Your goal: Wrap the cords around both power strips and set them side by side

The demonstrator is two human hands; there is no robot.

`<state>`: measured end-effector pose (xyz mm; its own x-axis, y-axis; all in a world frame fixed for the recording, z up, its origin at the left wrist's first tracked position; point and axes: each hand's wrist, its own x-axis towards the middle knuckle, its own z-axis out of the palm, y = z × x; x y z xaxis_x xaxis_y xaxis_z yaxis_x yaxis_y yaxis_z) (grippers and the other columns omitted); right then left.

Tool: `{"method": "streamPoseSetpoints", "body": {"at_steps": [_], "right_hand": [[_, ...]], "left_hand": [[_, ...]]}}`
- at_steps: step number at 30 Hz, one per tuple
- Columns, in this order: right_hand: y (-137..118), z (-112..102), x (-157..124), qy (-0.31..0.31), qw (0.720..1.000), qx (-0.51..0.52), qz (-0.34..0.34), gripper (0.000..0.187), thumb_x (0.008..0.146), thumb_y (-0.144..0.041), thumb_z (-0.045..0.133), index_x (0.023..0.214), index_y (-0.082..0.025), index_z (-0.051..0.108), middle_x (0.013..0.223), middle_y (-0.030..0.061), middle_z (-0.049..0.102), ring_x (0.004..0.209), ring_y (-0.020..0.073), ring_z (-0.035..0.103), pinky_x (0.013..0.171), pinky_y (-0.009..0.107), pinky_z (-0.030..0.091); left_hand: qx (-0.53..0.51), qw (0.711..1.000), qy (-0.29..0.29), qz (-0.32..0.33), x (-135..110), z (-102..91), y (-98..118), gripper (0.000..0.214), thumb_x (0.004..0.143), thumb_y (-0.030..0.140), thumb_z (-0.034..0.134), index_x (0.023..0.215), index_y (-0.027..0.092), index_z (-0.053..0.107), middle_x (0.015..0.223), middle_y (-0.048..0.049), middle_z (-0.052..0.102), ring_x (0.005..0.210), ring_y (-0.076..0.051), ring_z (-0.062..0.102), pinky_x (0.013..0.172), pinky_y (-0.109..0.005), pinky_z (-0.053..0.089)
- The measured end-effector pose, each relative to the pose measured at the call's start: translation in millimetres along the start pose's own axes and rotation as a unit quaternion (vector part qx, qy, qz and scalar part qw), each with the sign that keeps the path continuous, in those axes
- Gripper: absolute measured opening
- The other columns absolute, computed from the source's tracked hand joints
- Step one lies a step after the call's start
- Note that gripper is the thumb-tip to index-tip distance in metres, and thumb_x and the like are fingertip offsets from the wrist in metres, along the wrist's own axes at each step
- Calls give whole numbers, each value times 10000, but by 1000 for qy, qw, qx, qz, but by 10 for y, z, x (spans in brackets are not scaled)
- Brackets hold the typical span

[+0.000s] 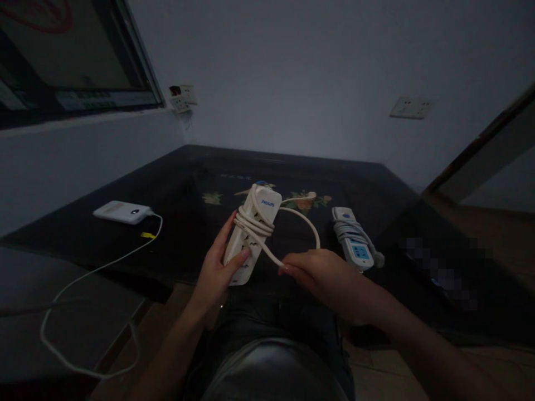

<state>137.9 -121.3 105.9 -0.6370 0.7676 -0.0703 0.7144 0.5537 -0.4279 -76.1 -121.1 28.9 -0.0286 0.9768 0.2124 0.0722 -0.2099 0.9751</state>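
A white power strip (267, 199) marked PHILIPS is tilted over the near part of the dark table. My left hand (221, 262) grips its lower left side, thumb on the socket face and fingers behind. Several turns of white power cord (254, 224) wrap around the strip's middle. My right hand (313, 273) is closed on the cord to the right of the strip, pinching it between thumb and fingers. From there the cord loops up and back behind the strip. A pale cord end, perhaps the plug (310, 196), lies farther back on the table.
To the right lies a second power strip (357, 248), its grey cord wound around it. A white device (123, 212) with a cable stands at the left of the black table (355, 172). Wall sockets (412, 107) are behind. A dark blurred object (443, 278) lies far right.
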Motion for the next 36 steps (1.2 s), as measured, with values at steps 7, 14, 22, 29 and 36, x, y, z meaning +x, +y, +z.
{"method": "streamPoseSetpoints", "body": {"at_steps": [7, 14, 22, 29, 36], "right_hand": [[93, -171, 170, -58, 994, 75, -48, 262, 945, -266, 458, 758, -158, 607, 616, -5, 628, 572, 101, 575, 560, 212, 340], [240, -258, 446, 81, 990, 19, -117, 189, 924, -271, 523, 802, -148, 599, 643, 1, 613, 584, 101, 550, 568, 214, 310], [137, -412, 635, 192, 967, 94, -139, 124, 886, -234, 559, 787, -166, 526, 687, -1, 626, 630, 105, 555, 592, 224, 343], [68, -341, 524, 195, 937, 273, -97, 214, 864, -365, 550, 763, -203, 454, 546, -64, 521, 403, 67, 444, 410, 189, 302], [177, -137, 331, 124, 869, 477, -40, 337, 818, -513, 601, 775, -191, 513, 478, -103, 339, 387, 43, 242, 374, 181, 146]], "left_hand": [[-5, 1000, 21, 21, -60, -31, 234, 779, 793, 358, 663, 1470, 296, 282, 1476, -58, 417, 1270, -304, 484, 1020, -413, 452], [-14, 998, 49, 46, -31, -44, 355, 833, 789, 341, 667, 1487, 325, 214, 1468, -49, 426, 1268, -321, 484, 1015, -442, 462], [-79, 990, 74, 87, 85, -77, 502, 844, 778, 327, 679, 1483, 344, 216, 1403, -47, 502, 1240, -326, 513, 964, -423, 518], [-250, 967, 19, 52, 111, 29, 593, 865, 762, 338, 710, 1474, 301, 222, 1096, -93, 687, 908, -280, 695, 734, -367, 608], [-345, 938, -39, 11, 93, 68, 654, 677, 789, 318, 686, 1376, 224, 362, 1024, -114, 698, 730, -231, 710, 596, -309, 604]]}}
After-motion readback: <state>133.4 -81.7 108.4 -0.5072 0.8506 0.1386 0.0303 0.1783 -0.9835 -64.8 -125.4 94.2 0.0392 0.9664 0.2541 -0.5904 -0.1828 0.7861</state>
